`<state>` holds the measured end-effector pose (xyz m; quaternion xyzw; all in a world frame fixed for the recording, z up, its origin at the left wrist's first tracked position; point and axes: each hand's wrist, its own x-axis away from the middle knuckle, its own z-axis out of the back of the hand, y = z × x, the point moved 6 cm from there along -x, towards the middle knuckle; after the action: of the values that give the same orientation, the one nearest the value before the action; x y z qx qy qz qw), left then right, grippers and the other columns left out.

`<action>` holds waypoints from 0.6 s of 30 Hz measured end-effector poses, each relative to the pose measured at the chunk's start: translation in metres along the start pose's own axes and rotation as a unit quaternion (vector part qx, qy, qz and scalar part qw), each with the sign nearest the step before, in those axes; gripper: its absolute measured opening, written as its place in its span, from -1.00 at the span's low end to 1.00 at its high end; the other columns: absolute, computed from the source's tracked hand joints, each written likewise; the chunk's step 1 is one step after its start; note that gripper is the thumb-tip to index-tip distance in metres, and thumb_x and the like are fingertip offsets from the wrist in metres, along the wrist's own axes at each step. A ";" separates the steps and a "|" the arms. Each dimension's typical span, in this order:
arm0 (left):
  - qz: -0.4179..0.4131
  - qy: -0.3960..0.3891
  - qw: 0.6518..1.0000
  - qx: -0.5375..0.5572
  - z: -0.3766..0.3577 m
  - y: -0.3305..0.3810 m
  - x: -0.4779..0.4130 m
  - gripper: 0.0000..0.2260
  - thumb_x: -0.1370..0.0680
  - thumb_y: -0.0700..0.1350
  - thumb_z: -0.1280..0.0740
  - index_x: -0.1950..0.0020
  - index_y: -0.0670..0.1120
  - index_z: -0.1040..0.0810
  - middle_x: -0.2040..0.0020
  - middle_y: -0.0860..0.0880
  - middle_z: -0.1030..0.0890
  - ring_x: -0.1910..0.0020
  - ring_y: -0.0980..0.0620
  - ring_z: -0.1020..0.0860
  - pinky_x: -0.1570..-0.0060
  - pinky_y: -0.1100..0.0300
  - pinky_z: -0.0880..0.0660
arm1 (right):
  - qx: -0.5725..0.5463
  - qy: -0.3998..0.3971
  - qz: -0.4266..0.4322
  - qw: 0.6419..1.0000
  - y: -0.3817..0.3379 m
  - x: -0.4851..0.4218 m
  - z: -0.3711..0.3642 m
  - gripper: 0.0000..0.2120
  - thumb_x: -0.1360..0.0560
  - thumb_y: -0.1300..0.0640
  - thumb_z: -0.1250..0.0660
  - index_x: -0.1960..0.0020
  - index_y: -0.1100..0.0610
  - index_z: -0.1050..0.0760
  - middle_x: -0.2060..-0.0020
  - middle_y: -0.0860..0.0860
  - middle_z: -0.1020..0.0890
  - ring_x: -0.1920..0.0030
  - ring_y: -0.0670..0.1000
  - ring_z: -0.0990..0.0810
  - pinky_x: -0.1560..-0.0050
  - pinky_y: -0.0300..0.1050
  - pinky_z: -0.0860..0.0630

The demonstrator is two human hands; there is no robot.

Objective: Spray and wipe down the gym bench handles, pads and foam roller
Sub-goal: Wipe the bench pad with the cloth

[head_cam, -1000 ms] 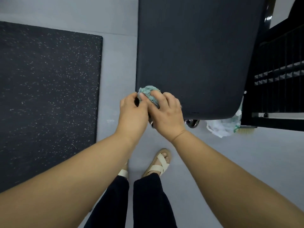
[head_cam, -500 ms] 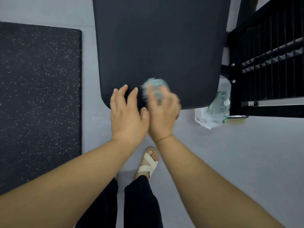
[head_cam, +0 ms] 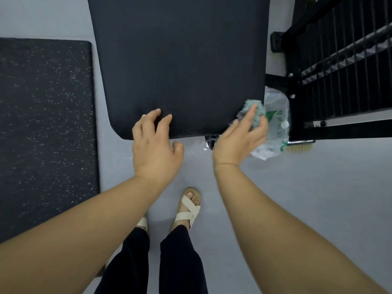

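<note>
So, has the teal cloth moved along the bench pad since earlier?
Yes. The right hand swept the teal cloth rightward, from the near-left corner of the bench pad to its near-right corner.

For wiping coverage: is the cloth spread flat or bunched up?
Bunched up: the cloth is a crumpled wad in the right hand, at the bench pad corner.
</note>
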<state>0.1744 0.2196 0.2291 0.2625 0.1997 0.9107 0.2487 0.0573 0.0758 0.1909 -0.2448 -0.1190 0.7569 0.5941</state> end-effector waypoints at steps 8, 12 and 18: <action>-0.044 0.008 0.999 -0.006 0.012 -0.008 -0.005 -0.52 -0.51 -0.20 -0.25 -0.44 -0.09 -0.31 -0.44 0.02 -0.27 -0.37 -0.06 -0.17 -0.27 0.35 -0.07 | 0.011 -0.080 0.318 0.945 -0.023 0.036 0.001 -0.49 -0.42 0.29 -0.11 -0.35 0.07 -0.42 -0.20 0.09 -0.33 0.03 0.16 -0.33 -0.02 0.00 -0.37; -0.066 0.019 0.998 0.007 0.021 -0.020 -0.006 -0.55 -0.51 -0.21 -0.26 -0.41 -0.12 -0.35 -0.39 -0.05 -0.33 -0.37 -0.06 -0.21 -0.31 0.31 -0.08 | 0.052 -0.040 0.104 0.992 0.017 -0.007 0.015 -0.55 -0.49 0.28 -0.15 -0.37 0.15 -0.41 -0.20 0.26 -0.45 -0.04 0.28 -0.44 -0.06 0.03 -0.43; 0.007 0.045 0.997 0.059 0.037 -0.053 -0.003 -0.46 -0.47 -0.25 -0.25 -0.45 -0.12 -0.27 -0.45 -0.09 -0.19 -0.43 -0.07 -0.12 -0.40 0.20 -0.07 | -0.020 -0.093 0.243 0.965 -0.083 0.079 -0.016 -0.59 -0.48 0.20 -0.15 -0.31 0.14 -0.47 -0.22 0.10 -0.28 0.00 0.15 -0.30 0.00 0.05 -0.42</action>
<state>0.2164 0.2693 0.2306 0.2371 0.2621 0.9100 0.2167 0.1222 0.1717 0.1981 -0.2064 -0.1255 0.8956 0.3736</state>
